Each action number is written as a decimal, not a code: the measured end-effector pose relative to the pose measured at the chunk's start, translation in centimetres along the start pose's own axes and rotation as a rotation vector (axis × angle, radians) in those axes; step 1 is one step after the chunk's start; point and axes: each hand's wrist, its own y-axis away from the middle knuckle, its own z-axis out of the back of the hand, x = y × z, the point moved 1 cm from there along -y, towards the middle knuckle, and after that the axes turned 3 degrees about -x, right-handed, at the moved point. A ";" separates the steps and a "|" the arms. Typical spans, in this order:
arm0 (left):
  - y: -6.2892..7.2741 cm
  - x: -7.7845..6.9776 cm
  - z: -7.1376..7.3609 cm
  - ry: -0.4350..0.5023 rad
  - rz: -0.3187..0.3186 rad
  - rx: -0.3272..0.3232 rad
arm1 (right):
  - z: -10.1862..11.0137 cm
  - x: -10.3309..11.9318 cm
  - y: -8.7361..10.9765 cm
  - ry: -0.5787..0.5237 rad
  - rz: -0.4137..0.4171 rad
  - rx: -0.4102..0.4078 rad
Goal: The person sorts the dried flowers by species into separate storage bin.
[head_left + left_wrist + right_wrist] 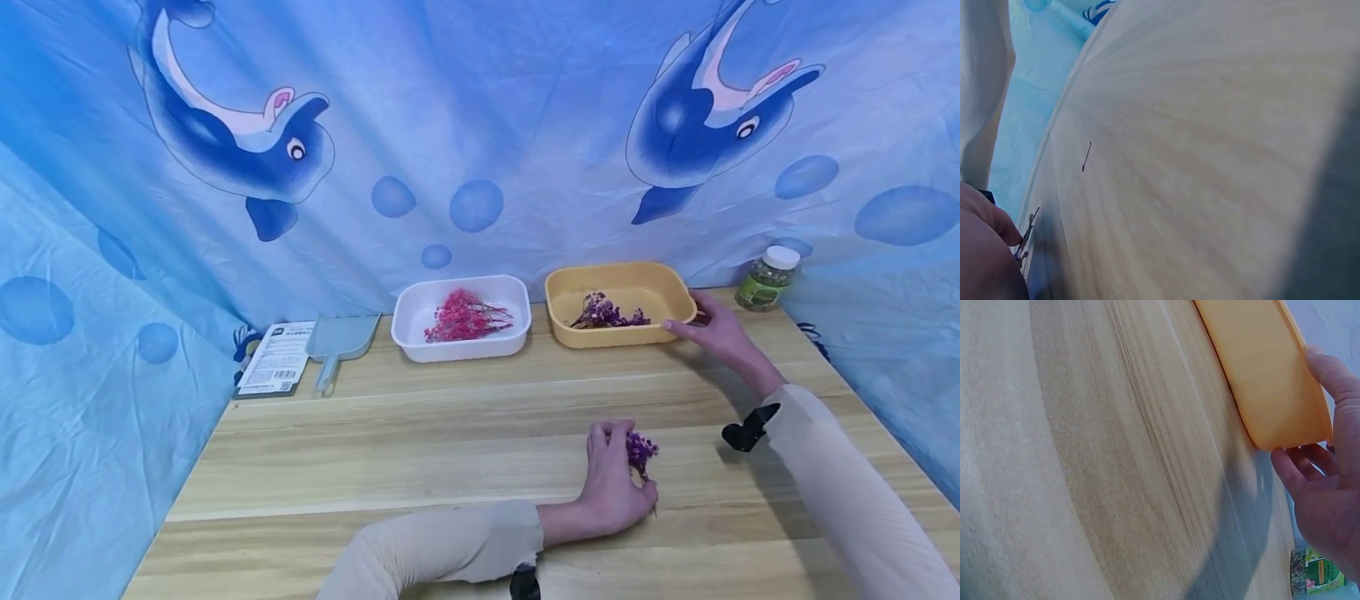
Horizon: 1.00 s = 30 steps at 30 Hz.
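My left hand (611,492) is low over the wooden table, its fingers and thumb curled around a small sprig of purple dried flowers (642,450). In the left wrist view, the sprig's thin stems (1027,234) poke out beside the thumb. At the back right, my right hand (712,329) grips the end of a yellow plastic basin (622,335), thumb on the rim and fingers at the outer end wall (1291,428). More purple dried flowers (603,312) lie inside this basin. Left of it stands a white basin (465,348) holding pink dried flowers (463,317).
A lidded jar with a green label (767,279) stands at the back right corner. To the back left lie a light blue dustpan (341,337) and a printed white packet (277,357). One loose stem (1087,156) is on the table. A blue dolphin curtain (480,125) hangs behind.
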 end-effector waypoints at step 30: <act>-1.8 1.2 1.5 0.192 -0.075 0.039 | -0.1 -0.1 0.0 -0.009 -0.024 0.011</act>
